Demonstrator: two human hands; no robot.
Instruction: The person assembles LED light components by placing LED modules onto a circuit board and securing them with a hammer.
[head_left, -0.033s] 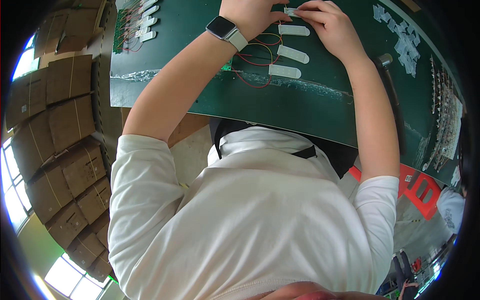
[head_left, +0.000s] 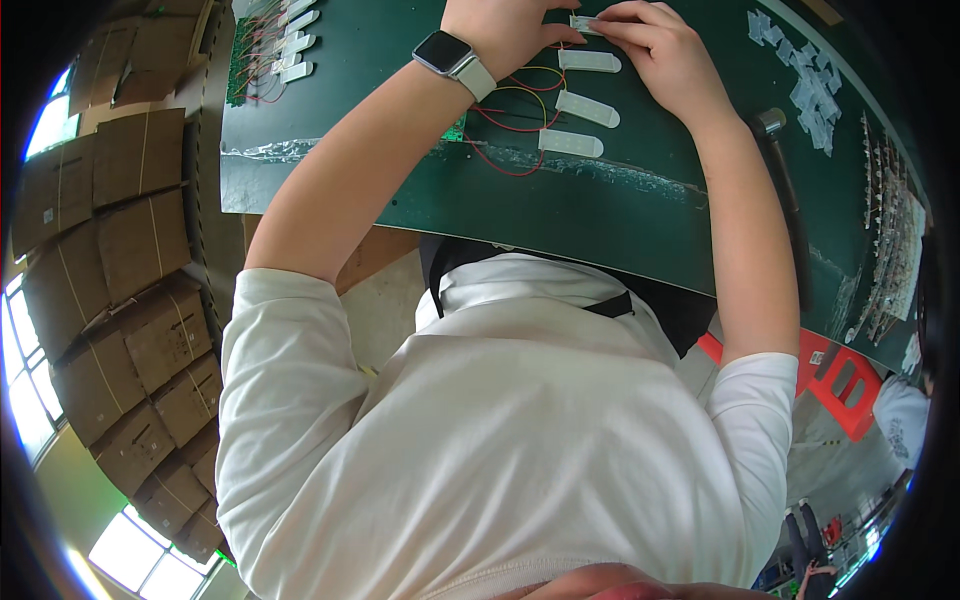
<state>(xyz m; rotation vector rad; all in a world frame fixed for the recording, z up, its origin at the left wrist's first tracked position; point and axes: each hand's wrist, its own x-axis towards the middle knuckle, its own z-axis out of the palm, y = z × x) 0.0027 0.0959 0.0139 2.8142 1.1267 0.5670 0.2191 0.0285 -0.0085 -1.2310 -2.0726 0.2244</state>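
Observation:
My right hand (head_left: 662, 50) comes in from the right at the top edge. Its thumb and fingertips pinch a small white plate (head_left: 583, 24). Opposite it, my left hand (head_left: 510, 28), partly cut off by the top edge, has thumb and forefinger apart at the plate's left end. On the green table (head_left: 450, 205) below them lie three more white round-ended plates: one nearest the hands (head_left: 590, 62), a tilted one (head_left: 588, 109) and a lower one (head_left: 571, 143). Red and yellow wires (head_left: 522, 128) run left from these. Part of a green circuit board (head_left: 457, 130) shows beside my left forearm.
At the upper left lie several wired white plates (head_left: 297, 73) beside green circuit boards (head_left: 239, 60). Clear plastic pieces (head_left: 815, 95) are scattered at the right, with rows of small parts (head_left: 882, 230) beyond. Cartons (head_left: 140, 155) are stacked left; a red stool (head_left: 848, 392) stands lower right.

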